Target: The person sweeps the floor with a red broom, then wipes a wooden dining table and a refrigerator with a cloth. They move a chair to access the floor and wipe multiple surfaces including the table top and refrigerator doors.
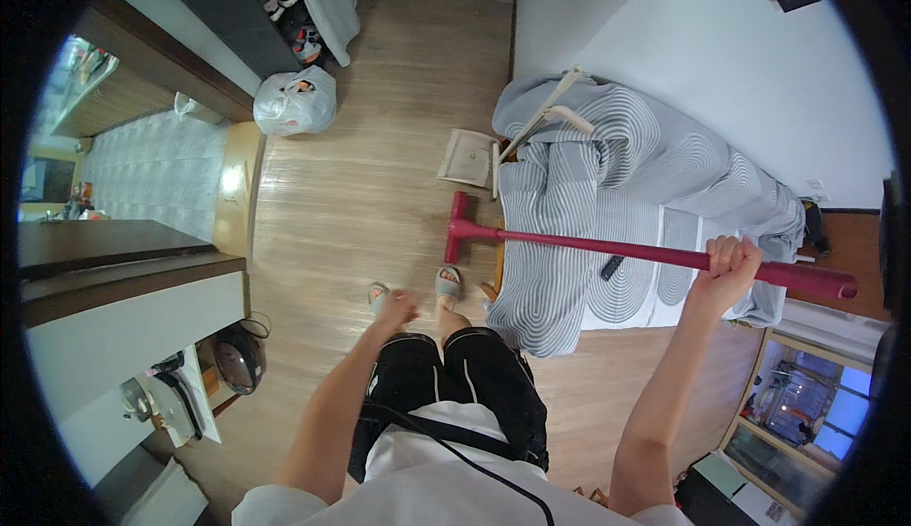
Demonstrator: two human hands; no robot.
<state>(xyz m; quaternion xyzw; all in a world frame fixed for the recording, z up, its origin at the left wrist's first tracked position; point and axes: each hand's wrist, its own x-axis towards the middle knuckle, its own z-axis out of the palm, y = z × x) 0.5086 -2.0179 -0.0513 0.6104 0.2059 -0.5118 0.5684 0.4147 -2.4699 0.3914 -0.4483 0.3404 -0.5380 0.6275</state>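
My right hand (727,270) grips the upper shaft of a red long-handled floor tool (605,245), just below its thick, hollow-ended grip. The shaft passes over a sofa or daybed with a grey-and-white striped cover (548,262). At its lower end, the T-shaped red head (457,228) is at the wood-look floor just beyond my right slipper (448,282); whether it touches cannot be told. Blurred, my left hand (398,309) hangs near my left slipper (377,297), with nothing visible in it and its fingers loosely bent.
What looks like a beige long-handled dustpan (466,156) leans against the sofa. A black remote control (611,267) lies on the cover. A stuffed white plastic bag (295,101) sits by a shoe cabinet (231,17). Leftward, a doorway opens onto a tiled floor (153,170).
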